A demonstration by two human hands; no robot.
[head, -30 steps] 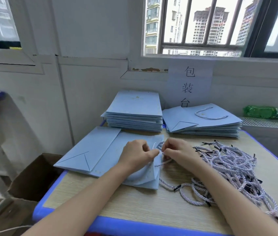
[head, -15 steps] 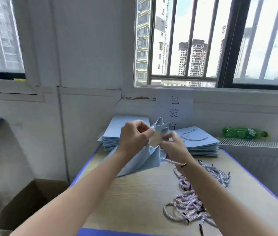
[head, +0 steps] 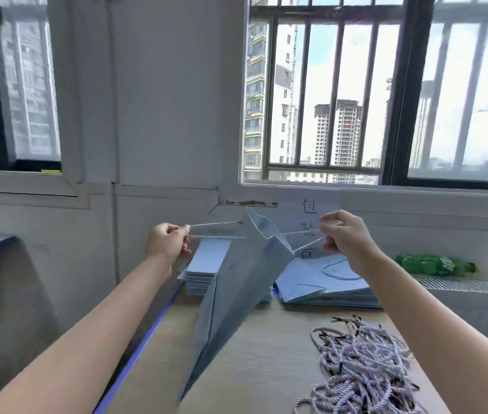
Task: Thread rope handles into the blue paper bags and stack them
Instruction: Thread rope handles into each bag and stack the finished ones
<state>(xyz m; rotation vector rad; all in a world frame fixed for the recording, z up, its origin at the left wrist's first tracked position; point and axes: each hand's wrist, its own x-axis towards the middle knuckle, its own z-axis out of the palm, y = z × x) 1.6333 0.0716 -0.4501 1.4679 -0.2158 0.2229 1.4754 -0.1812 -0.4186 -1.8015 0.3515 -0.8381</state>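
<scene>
while each hand pinches rope ends, left hand point(head: 167, 242), right hand point(head: 344, 236), blue bag point(head: 236, 294) lifted, mouth up, long axis steeply tilted

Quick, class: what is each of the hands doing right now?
Left hand: closed, pinching the rope handle on its side of the blue paper bag.
Right hand: closed, pinching the other rope handle.

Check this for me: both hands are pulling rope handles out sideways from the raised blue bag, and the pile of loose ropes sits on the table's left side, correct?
Not quite. The head view shows the pile of loose ropes on the table's right side. The left hand and right hand do pull ropes from the raised blue bag.
</scene>
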